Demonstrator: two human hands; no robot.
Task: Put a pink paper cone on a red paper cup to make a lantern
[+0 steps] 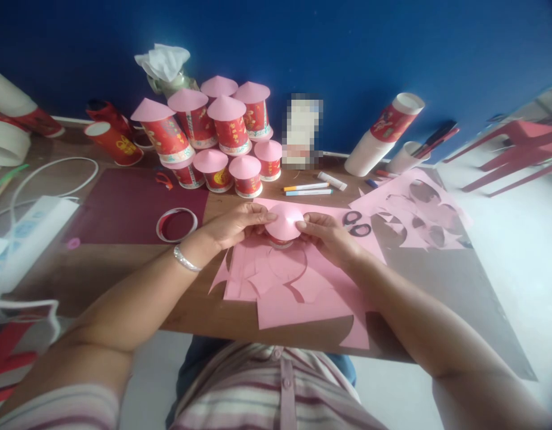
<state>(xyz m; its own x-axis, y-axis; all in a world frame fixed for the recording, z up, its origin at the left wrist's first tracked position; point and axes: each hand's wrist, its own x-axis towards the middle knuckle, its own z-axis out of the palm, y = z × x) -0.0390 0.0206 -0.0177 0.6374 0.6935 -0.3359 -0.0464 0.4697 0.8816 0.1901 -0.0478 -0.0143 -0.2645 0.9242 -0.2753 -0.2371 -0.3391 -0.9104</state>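
Observation:
A pink paper cone (284, 222) sits over a small red paper cup (281, 243), of which only the lower edge shows. My left hand (245, 222) pinches the cone's left rim between thumb and fingers. On the opposite rim, my right hand (323, 232) grips with its thumb on top. Beneath them lie cut pink paper sheets (298, 313). Black-handled scissors (357, 224) rest on the paper just right of my right hand; their blades are hidden.
Several red cups with pink cone tops (228, 128) stand at the back. Markers (307, 189) and a glue stick (332, 181) lie before the wall. Stacked cups (385, 134), a pen cup (407, 158) and cut-out pink paper (416, 209) are on the right; a power strip (34, 239) is left.

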